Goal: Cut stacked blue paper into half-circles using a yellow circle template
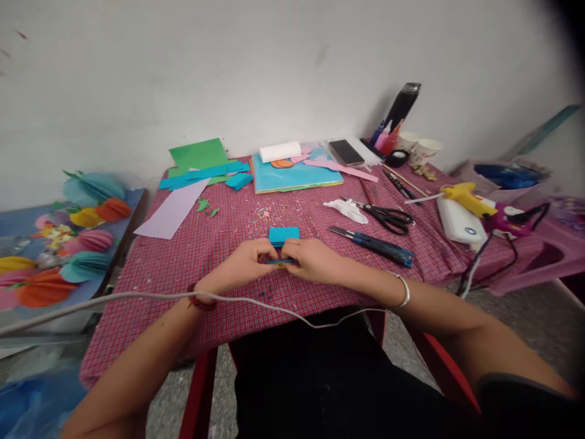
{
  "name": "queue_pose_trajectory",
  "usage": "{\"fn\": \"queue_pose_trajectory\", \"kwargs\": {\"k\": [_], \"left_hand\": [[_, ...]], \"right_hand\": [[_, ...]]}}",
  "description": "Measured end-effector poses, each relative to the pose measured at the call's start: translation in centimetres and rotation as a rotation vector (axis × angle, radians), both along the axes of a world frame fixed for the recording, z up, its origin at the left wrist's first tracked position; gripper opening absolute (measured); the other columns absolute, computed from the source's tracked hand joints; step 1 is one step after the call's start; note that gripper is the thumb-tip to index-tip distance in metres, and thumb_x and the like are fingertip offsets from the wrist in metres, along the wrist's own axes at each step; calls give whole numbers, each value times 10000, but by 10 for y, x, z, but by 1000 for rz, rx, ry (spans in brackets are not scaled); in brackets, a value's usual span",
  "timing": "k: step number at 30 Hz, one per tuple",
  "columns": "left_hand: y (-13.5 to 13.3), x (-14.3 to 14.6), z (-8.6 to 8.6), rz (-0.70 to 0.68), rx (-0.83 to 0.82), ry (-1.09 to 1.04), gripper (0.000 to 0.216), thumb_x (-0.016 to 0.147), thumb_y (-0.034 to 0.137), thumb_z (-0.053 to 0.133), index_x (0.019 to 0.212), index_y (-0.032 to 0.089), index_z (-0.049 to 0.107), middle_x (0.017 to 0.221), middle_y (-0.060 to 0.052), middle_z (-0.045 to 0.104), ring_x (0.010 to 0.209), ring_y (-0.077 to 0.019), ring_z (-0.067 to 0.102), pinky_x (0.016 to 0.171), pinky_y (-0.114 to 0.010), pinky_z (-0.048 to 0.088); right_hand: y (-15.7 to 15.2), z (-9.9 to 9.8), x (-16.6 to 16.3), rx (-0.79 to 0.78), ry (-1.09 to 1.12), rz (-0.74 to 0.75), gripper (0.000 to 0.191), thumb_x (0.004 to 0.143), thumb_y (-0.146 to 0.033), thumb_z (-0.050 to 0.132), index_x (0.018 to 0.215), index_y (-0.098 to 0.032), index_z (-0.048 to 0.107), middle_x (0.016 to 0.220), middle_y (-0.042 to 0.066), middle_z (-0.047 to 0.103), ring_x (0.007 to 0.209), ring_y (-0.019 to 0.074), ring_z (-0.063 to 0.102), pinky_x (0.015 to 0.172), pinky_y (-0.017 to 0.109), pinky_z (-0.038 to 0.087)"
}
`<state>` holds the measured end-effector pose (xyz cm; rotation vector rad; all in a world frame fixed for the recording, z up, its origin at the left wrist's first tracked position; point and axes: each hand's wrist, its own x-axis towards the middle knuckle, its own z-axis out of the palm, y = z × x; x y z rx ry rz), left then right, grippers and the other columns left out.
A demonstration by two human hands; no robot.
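My left hand (249, 263) and my right hand (311, 259) meet at the middle of the table, fingers curled and pinched together on a small folded blue paper piece (280, 261) held flat between them. Just beyond my fingertips a small stack of blue paper pieces (284, 235) lies on the red checked tablecloth (196, 256). A white cable (137, 297) runs across my left wrist. On my right wrist sits a silver bangle (404, 291).
Scissors (388, 216), a blue craft knife (375, 242), a yellow glue gun (466, 198) and a white power bank (459, 222) lie to the right. Coloured paper sheets (292, 174), a phone (346, 152), cups and a dark bottle stand at the back. Paper flowers (68, 244) lie on the left.
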<state>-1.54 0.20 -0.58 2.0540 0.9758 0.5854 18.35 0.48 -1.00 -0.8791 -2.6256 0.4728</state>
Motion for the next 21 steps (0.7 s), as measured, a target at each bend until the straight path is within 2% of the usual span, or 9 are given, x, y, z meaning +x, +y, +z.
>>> {"fn": "queue_pose_trajectory", "kwargs": {"k": [3, 8, 13, 21], "left_hand": [[-8, 4, -6, 51, 42, 34, 63, 764, 150, 568, 729, 167, 617, 691, 11, 576, 652, -116, 509, 625, -247, 390], [-12, 3, -20, 159, 116, 37, 76, 746, 136, 559, 685, 163, 595, 657, 15, 550, 609, -111, 488, 579, -240, 360], [-11, 1, -30, 154, 145, 65, 81, 736, 117, 551, 680, 167, 580, 662, 17, 536, 615, -111, 484, 578, -239, 352], [-9, -1, -33, 120, 175, 95, 71, 752, 140, 562, 690, 169, 583, 658, 15, 520, 602, -109, 472, 566, -233, 342]], "right_hand": [[-5, -2, 5, 19, -10, -13, 66, 852, -185, 516, 832, -153, 570, 833, 39, 577, 723, 130, 501, 632, 243, 337], [-4, -15, 10, -110, 67, -31, 34, 837, -151, 545, 816, -142, 570, 831, 42, 595, 770, 136, 535, 701, 242, 378], [-3, -25, 15, -122, 57, -64, 34, 799, -124, 579, 771, -141, 570, 787, 26, 580, 743, 132, 532, 682, 238, 363], [-5, -24, 17, -60, -20, -91, 57, 829, -192, 561, 798, -150, 584, 819, 33, 581, 706, 127, 512, 636, 237, 335]]}}
